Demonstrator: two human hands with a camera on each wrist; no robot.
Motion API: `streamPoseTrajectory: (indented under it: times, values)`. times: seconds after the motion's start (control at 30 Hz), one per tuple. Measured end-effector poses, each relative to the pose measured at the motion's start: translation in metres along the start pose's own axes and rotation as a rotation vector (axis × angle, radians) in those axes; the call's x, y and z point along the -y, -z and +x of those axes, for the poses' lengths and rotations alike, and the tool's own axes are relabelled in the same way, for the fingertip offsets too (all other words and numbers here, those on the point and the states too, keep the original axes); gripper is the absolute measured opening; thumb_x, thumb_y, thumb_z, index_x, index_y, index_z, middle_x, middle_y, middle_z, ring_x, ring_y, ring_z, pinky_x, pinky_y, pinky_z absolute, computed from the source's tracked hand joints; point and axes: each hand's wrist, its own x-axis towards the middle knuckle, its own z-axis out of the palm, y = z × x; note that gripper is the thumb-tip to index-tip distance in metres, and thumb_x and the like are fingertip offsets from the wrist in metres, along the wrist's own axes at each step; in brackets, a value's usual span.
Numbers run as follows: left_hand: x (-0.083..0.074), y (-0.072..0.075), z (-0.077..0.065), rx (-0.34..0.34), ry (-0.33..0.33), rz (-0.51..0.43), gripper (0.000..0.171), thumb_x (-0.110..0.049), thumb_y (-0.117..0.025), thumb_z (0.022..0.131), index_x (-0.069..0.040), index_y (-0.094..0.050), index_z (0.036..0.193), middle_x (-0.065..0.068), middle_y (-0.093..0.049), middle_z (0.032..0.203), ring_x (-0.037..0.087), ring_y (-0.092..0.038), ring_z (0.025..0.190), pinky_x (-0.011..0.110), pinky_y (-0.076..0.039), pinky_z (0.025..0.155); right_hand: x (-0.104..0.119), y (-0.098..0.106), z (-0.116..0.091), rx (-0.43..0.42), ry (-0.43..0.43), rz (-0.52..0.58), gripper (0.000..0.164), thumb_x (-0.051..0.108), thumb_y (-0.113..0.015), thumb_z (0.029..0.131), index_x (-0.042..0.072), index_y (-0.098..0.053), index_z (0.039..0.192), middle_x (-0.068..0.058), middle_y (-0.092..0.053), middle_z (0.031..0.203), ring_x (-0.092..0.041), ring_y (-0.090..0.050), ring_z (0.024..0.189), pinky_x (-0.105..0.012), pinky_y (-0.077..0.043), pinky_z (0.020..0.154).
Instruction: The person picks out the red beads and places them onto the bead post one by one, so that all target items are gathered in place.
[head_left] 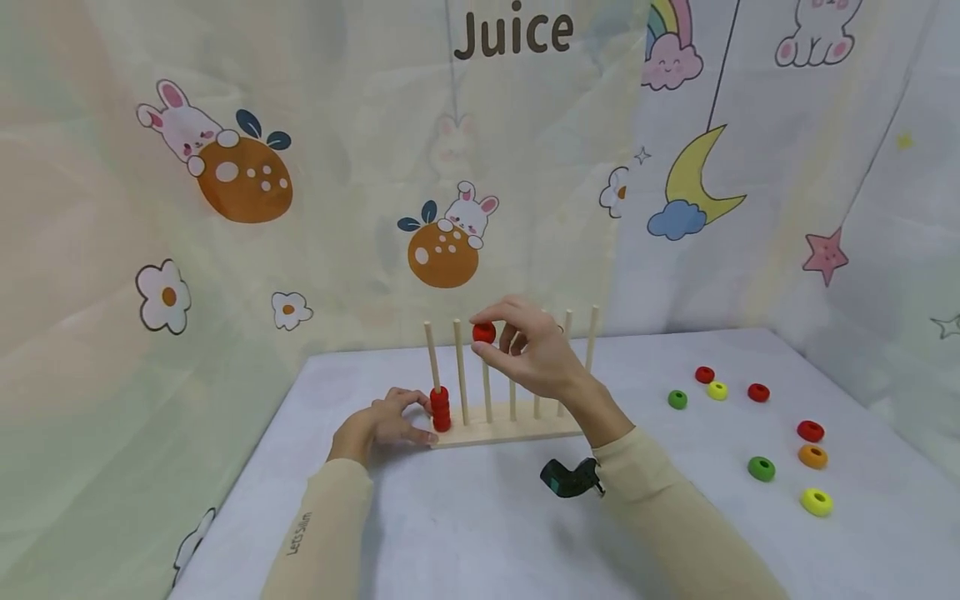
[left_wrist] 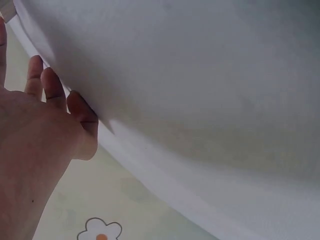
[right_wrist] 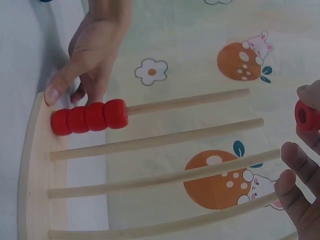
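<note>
A wooden peg rack (head_left: 510,430) with a row of upright pegs stands toward the back of the table. Several red beads (right_wrist: 90,118) are stacked on its leftmost peg. My left hand (head_left: 382,421) holds the rack's left end, its thumb on the base and its fingers beside the stack. Between thumb and index finger my right hand (head_left: 536,354) pinches another red bead (head_left: 483,332). That bead is near the top of the third peg from the left, and its hole (right_wrist: 302,116) faces the pegs in the right wrist view. The right hand hides parts of several pegs.
Loose beads lie on the table's right side: red (head_left: 811,431), orange (head_left: 813,456), green (head_left: 761,468) and yellow (head_left: 817,502) among them. A dark device (head_left: 570,478) shows by the right sleeve. A printed curtain (head_left: 360,208) hangs behind the white table (head_left: 465,517).
</note>
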Motion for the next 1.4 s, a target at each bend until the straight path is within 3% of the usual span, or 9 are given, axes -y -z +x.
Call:
streamPoseTrajectory:
  times: [0.33, 0.8, 1.0, 1.23, 1.4]
  values:
    - [0.003, -0.003, 0.002, -0.005, -0.007, -0.040, 0.043, -0.048, -0.090, 0.072, -0.046, -0.063, 0.105, 0.002, -0.035, 0.158, 0.042, -0.029, 0.142, 0.070, -0.033, 0.107, 0.002, -0.006, 0.012, 0.033, 0.002, -0.013, 0.030, 0.008, -0.077, 0.092, 0.010, -0.070, 0.120, -0.003, -0.069, 0.110, -0.014, -0.061, 0.073, -0.032, -0.059, 0.062]
    - [-0.005, 0.006, -0.009, 0.026, 0.007, -0.039, 0.045, -0.049, -0.089, 0.075, -0.042, -0.064, 0.111, 0.007, -0.032, 0.160, 0.045, -0.027, 0.145, 0.072, -0.032, 0.108, 0.002, -0.023, 0.024, 0.011, 0.006, 0.040, 0.032, 0.005, -0.076, 0.092, 0.007, -0.070, 0.123, -0.007, -0.072, 0.115, -0.013, -0.063, 0.067, -0.029, -0.058, 0.061]
    - [-0.007, 0.003, -0.010, 0.035, -0.038, -0.022, 0.044, -0.050, -0.087, 0.077, -0.041, -0.063, 0.112, 0.009, -0.032, 0.159, 0.046, -0.028, 0.143, 0.071, -0.033, 0.107, 0.000, -0.032, 0.027, 0.007, -0.038, 0.038, 0.034, 0.006, -0.075, 0.093, 0.008, -0.069, 0.126, -0.004, -0.073, 0.115, -0.013, -0.060, 0.061, -0.028, -0.055, 0.057]
    - [-0.008, 0.003, -0.011, 0.026, -0.010, -0.003, 0.043, -0.049, -0.086, 0.078, -0.042, -0.062, 0.113, 0.008, -0.034, 0.158, 0.042, -0.032, 0.139, 0.069, -0.035, 0.106, -0.002, -0.045, 0.032, 0.048, -0.143, 0.080, 0.037, 0.007, -0.073, 0.095, 0.009, -0.066, 0.132, -0.005, -0.070, 0.117, -0.027, -0.067, 0.058, -0.027, -0.058, 0.057]
    - [0.000, 0.000, -0.001, 0.015, 0.013, 0.034, 0.043, -0.051, -0.087, 0.076, -0.047, -0.060, 0.111, 0.005, -0.035, 0.158, 0.040, -0.034, 0.140, 0.068, -0.037, 0.107, 0.003, -0.053, 0.037, 0.065, -0.163, 0.050, 0.038, 0.005, -0.073, 0.095, 0.010, -0.066, 0.132, -0.005, -0.070, 0.118, -0.016, -0.065, 0.052, -0.027, -0.057, 0.054]
